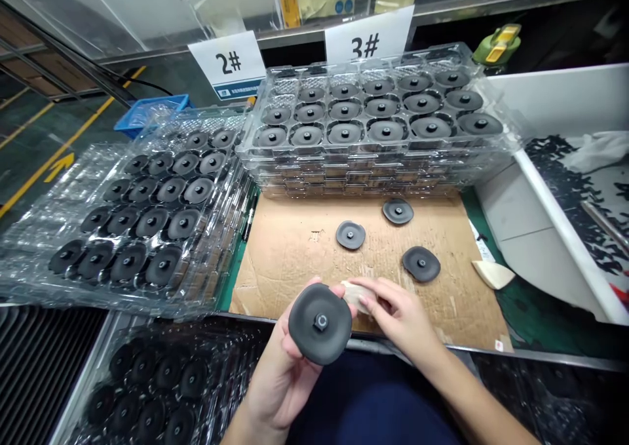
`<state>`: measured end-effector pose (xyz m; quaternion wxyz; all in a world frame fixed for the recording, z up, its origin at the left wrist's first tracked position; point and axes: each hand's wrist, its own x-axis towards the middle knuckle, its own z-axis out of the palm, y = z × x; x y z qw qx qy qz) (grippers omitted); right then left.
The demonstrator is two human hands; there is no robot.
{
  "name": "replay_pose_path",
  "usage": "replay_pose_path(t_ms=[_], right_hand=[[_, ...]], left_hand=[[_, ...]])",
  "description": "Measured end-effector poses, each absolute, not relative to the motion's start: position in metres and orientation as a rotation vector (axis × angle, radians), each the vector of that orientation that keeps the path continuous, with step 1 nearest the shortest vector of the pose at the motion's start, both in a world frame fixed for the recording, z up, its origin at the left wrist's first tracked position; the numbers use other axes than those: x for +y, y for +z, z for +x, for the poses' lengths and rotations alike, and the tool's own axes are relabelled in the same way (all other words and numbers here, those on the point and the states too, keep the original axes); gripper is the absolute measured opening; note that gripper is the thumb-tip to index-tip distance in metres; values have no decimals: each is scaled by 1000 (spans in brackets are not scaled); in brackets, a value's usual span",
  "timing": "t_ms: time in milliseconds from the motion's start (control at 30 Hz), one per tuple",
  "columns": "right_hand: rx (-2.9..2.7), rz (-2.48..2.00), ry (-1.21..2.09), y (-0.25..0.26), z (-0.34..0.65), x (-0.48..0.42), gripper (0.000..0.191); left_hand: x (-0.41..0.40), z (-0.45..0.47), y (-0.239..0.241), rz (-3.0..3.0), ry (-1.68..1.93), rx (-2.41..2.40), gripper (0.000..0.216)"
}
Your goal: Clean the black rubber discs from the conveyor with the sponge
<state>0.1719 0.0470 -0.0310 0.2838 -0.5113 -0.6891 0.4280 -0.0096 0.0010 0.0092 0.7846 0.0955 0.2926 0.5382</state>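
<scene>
My left hand holds a dark grey rubber disc with a small hub in its middle, face up, fingers curled round its rim. My right hand is closed on a small pale beige piece, pressed against the disc's right edge. Both hands hover over the near edge of a brown cardboard sheet. Three more discs lie loose on the cardboard: one in the middle, one farther back, one to the right.
A stack of clear plastic trays filled with discs stands behind the cardboard, another tray stack at the left, more trays low left. Signs "2#" and "3#" stand behind. A white bin sits right, a pale wedge beside it.
</scene>
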Motion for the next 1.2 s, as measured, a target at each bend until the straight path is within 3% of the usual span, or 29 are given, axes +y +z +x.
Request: replay_pose_path(t_ms=[100, 233, 300, 433, 533, 833, 1000, 1200], right_hand=[[-1776, -1342, 991, 7, 172, 49, 27], [-2033, -855, 712, 52, 162, 51, 30], [-2191, -781, 705, 60, 157, 55, 28], [-2347, -1064, 620, 61, 149, 61, 25], [-2321, -797, 564, 61, 146, 60, 26], [-1923, -1004, 1704, 45, 192, 42, 19], [-1651, -1353, 1248, 41, 191, 34, 21], [-2133, -843, 748, 74, 164, 44, 32]], left_hand=[[1, -5, 12, 216, 1159, 649, 54], [-1, 2, 15, 173, 1151, 738, 53], [-1, 3, 14, 160, 1139, 799, 53], [-2, 1, 12, 190, 1146, 851, 52], [-2, 0, 9, 196, 1149, 829, 43], [4, -8, 17, 274, 1266, 724, 54], [8, -2, 21, 267, 1231, 719, 53], [5, -1, 16, 254, 1235, 774, 46]])
